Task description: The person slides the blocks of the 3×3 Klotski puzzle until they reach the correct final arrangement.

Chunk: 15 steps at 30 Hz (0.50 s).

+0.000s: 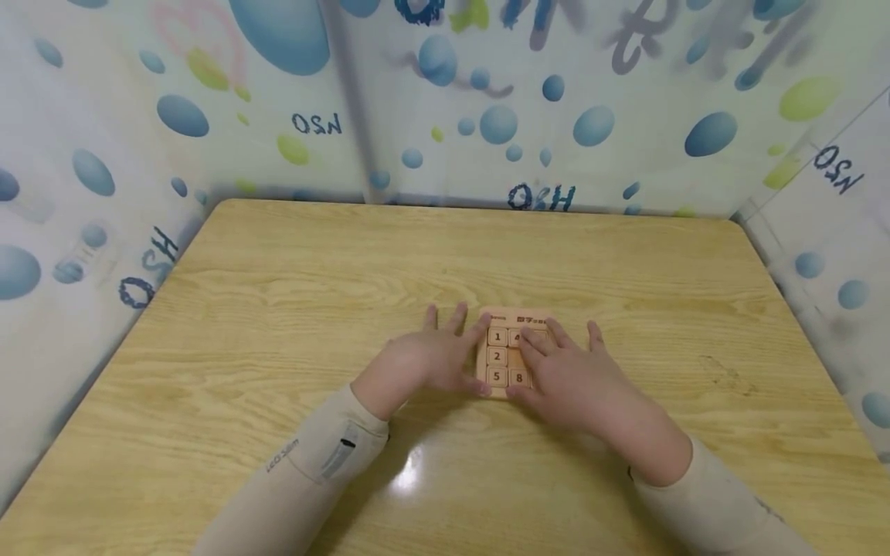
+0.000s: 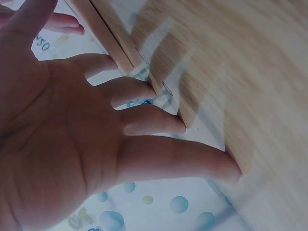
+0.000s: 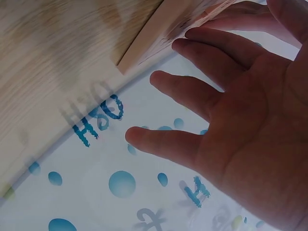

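Observation:
A small wooden number sliding puzzle (image 1: 513, 313) lies flat on the table. Tiles 1 (image 1: 497, 337), 2 (image 1: 497, 356), 5 (image 1: 497, 377) and 8 (image 1: 519, 378) show on it, with a bare slot right of the 2. My left hand (image 1: 441, 359) steadies its left side, thumb at the lower corner and index finger at the upper, other fingers spread over the table. Index and middle fingers of my right hand (image 1: 577, 378) press the top-row tile beside the 1, its thumb at the lower edge. That hand hides the puzzle's right column.
The wooden table (image 1: 313, 262) stretches around the puzzle on all sides. Behind it and at both sides hangs a white wall covering (image 1: 389, 100) printed with blue and green drops. Light-coloured sleeves (image 1: 292, 463) cover both forearms.

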Motion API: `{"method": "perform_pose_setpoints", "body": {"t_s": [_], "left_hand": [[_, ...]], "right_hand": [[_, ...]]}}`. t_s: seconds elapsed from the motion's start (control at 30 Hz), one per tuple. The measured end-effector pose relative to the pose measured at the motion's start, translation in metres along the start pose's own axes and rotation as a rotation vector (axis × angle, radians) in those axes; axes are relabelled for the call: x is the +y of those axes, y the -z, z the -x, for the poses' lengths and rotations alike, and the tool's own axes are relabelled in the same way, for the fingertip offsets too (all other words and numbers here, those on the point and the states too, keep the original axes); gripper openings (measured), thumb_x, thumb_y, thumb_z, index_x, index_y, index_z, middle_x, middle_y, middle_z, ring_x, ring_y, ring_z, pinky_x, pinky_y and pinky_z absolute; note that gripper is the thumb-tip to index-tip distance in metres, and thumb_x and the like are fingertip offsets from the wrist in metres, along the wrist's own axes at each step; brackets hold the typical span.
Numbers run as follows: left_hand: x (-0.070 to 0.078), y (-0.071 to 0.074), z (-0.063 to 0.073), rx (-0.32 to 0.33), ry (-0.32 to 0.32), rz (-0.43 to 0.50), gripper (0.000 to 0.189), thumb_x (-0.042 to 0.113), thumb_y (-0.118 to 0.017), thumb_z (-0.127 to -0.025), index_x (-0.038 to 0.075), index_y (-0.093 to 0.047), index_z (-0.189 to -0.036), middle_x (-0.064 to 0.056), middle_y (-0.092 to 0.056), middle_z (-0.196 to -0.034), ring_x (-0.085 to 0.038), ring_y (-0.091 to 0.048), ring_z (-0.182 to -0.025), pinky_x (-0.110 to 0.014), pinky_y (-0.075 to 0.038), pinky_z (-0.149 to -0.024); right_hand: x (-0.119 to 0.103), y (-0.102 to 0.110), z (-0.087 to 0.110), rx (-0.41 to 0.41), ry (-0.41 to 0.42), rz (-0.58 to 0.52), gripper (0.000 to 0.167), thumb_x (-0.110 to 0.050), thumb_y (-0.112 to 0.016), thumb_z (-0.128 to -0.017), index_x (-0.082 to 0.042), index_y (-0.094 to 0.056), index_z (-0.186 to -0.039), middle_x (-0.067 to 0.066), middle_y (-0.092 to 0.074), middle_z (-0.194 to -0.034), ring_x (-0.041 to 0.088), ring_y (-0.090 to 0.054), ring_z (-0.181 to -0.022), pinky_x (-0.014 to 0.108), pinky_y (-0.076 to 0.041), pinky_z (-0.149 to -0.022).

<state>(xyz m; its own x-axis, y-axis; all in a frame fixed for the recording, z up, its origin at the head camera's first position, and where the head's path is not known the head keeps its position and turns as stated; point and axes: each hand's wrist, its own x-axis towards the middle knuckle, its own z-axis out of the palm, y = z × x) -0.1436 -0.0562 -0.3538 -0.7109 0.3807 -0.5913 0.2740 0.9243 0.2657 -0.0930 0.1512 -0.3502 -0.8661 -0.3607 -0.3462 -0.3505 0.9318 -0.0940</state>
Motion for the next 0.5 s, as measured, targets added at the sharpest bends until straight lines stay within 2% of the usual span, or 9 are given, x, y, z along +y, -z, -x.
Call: {"method": "perform_pose_setpoints", "body": {"t_s": [0.5], "left_hand": [[-0.0003,-0.0006,-0.0004,-0.004,0.014,0.008,0.111,0.068,-0.071,-0.091,0.044,0.002,-0.17,0.002,0.016,-0.18,-0.048,0.012,-0.164,-0.095,-0.022,-0.107]], "right_hand": [[0.0045,-0.0022,-0.0009,-0.014,0.01,-0.044,0.077,-0.059,-0.054,-0.106,-0.012,-0.041,-0.165,0.006,-0.033,-0.176,0.045,-0.021,-0.164,0.086,-0.008,-0.123]]}}
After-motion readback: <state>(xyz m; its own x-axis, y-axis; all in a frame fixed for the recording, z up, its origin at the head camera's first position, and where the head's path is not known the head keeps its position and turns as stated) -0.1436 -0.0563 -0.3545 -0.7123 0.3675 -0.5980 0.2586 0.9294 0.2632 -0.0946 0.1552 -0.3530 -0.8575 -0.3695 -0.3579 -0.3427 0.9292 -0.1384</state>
